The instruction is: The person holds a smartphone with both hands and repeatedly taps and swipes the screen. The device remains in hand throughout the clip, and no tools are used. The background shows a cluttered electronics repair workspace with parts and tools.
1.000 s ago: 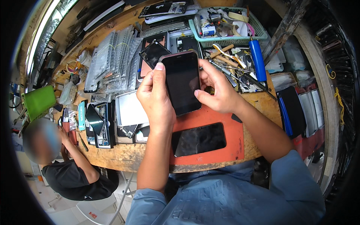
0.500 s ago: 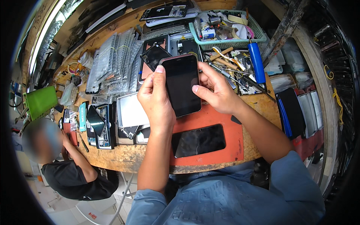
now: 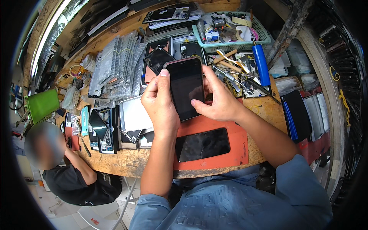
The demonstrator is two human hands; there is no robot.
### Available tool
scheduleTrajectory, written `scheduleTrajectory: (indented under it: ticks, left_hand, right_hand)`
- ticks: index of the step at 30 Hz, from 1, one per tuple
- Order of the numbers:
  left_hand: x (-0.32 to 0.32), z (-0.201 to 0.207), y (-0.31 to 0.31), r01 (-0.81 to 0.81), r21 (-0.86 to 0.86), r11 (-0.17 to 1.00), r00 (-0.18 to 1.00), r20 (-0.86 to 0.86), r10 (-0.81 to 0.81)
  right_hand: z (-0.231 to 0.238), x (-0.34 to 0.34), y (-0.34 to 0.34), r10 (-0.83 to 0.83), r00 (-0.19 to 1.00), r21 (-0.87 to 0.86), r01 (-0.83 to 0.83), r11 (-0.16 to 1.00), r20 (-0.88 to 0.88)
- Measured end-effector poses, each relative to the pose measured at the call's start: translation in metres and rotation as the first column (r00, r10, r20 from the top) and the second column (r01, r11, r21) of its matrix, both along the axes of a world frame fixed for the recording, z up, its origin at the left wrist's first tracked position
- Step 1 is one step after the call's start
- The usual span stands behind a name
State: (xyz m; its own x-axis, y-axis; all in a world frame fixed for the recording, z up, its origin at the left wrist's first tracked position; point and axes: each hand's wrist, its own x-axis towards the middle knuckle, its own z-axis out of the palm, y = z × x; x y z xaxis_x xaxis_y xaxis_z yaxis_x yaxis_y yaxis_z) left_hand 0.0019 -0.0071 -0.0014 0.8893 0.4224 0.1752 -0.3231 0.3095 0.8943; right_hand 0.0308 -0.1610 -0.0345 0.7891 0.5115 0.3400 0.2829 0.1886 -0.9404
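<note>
Gripping dark phone [image 3: 186, 86] two-handed, raised over far part of orange mat [image 3: 238, 151]. Looked light, rigid; glass face likely slick, apt to crack if dropped. Long side edges seemed best hold. Left hand [image 3: 160, 102] clasped left edge, thumb at upper corner, wrist nearly straight above forearm. Right hand [image 3: 217, 100] held right edge, fingers partly hidden, thumb over lower screen, forearm slanting from lower right; thumb pressure couldn't tell.
</note>
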Motion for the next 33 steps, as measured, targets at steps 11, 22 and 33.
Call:
scheduleTrajectory:
  ticks: [11,22,33]
  left_hand:
    - [0.0,0.003,-0.001,-0.019,-0.011,1.0,1.0,-0.012,0.019]
    - [0.001,0.005,-0.002,-0.035,-0.016,0.999,0.999,-0.019,0.035]
    - [0.003,-0.006,0.011,-0.005,0.017,1.0,1.0,0.013,0.005]
  right_hand:
    - [0.001,0.005,-0.008,0.021,0.995,0.068,-0.014,0.998,-0.1]
    - [0.001,0.011,-0.007,-0.012,0.997,0.07,0.017,0.997,-0.072]
    - [0.012,0.002,-0.009,0.124,0.992,-0.122,-0.128,0.984,-0.037]
